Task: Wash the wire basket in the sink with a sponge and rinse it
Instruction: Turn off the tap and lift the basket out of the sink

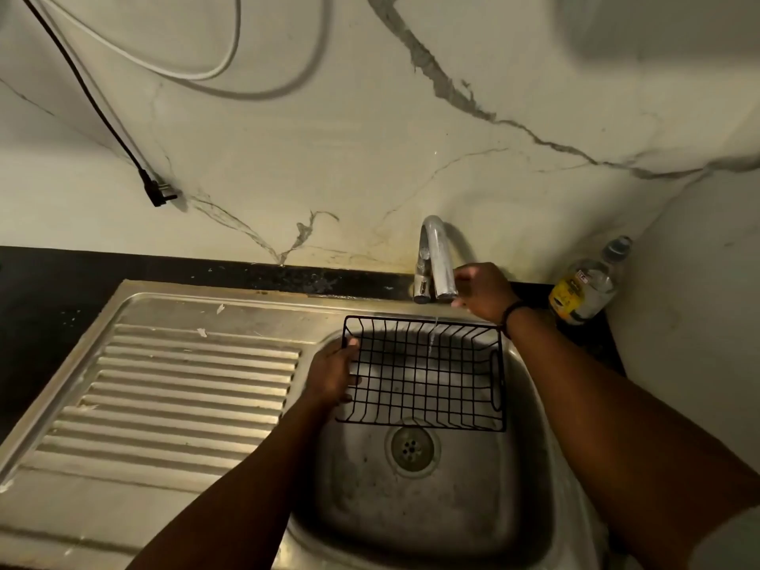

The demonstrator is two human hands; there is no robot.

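Marble wall, steel sink [473, 508], and water just starting to run.
One risk: the left hand [331, 374] alone grips the left edge of the basket [425, 374], so the wet wire could slip and drop into the sink. The basket sits over the bowl, under the tap [436, 261], with a thin stream falling into it. The right hand [483, 292] curls around the tap, just behind the basket. No sponge shows yet.

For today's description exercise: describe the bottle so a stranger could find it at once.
Start at the steel sink and its chrome tap. Follow the dark counter right into the wall corner, past the right hand. There stands the bottle: the only clear one, yellow-labelled.
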